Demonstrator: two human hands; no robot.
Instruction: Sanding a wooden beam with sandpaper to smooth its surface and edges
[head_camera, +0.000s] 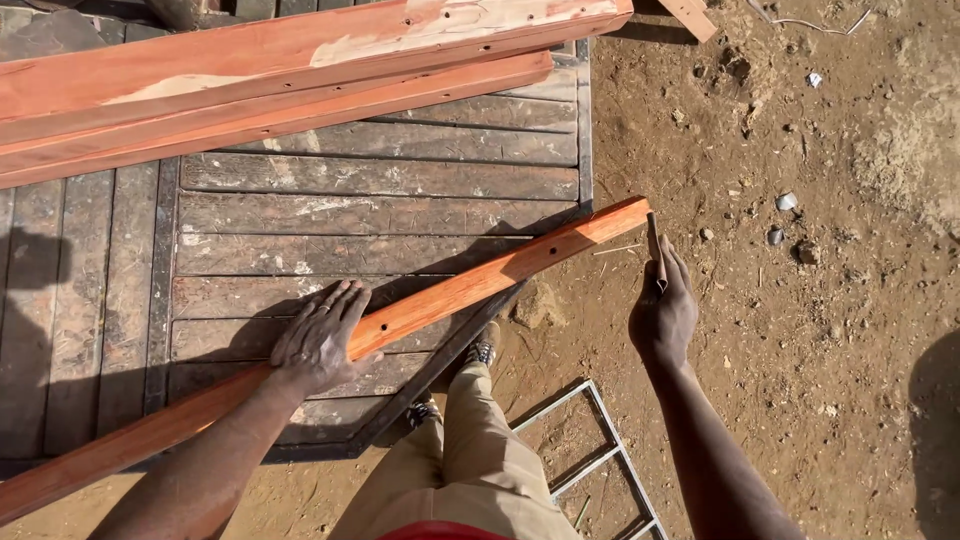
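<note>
The long reddish plank (400, 320) runs off the lower left edge of the frame, so its far end there is cut off. Both forearms leave the bottom of the view, and only the knees and a shoe tip show beneath them. The right hand (662, 310) is curled around a thin dark tool (655, 250), too slim and shaded to tell what kind; its upper tip stands just beside the plank's right end. The left hand (318, 338) lies flat, fingers spread, pressing on top of the plank near its middle, gripping nothing. The plank slants across the weathered wooden platform (380, 180), its right end jutting past the platform's edge over the dirt. Well above, two more reddish beams (280, 70) lie stacked, clipped by the left edge. A grey metal frame (600, 455) lies on the dirt by the leg.
</note>
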